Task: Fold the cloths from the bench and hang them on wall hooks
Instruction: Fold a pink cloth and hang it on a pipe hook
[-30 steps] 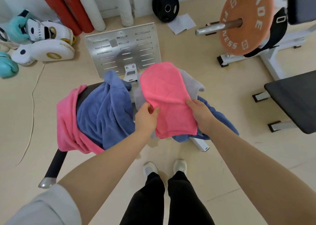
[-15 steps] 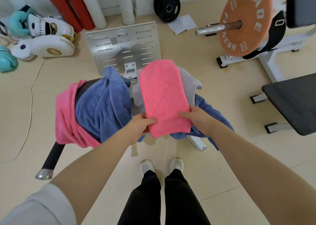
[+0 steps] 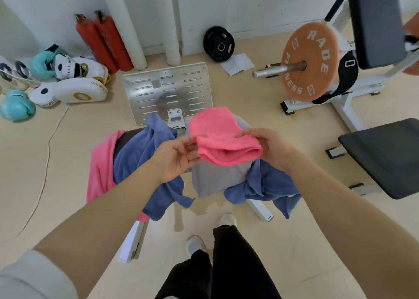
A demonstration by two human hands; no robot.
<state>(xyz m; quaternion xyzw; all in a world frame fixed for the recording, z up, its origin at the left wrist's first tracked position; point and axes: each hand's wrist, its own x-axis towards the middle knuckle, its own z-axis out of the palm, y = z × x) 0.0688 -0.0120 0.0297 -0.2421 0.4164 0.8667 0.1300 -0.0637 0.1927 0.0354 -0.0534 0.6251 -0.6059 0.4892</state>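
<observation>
A pink cloth (image 3: 221, 137), folded over into a short thick bundle, is held above the bench. My left hand (image 3: 175, 157) pinches its left edge and my right hand (image 3: 269, 145) grips its right end. Under it a grey cloth (image 3: 217, 178) lies on the black bench (image 3: 123, 139). A blue cloth (image 3: 145, 160) drapes over the bench's left part, with a second pink cloth (image 3: 99, 169) hanging at the far left. Another blue cloth (image 3: 269, 185) hangs off the right side. No wall hooks are in view.
A slotted metal plate (image 3: 167, 90) stands behind the bench. Boxing gloves and pads (image 3: 68, 83) and two red extinguishers (image 3: 102, 40) sit at the back left. An orange weight plate (image 3: 310, 60) on a bar and a second black bench (image 3: 385, 155) stand on the right. My feet (image 3: 210, 233) are just below the bench.
The pink cloth lay long and flat between my hands; its near end has been brought up and over, making a shorter doubled bundle. The view has tilted up, showing more of the wall.
</observation>
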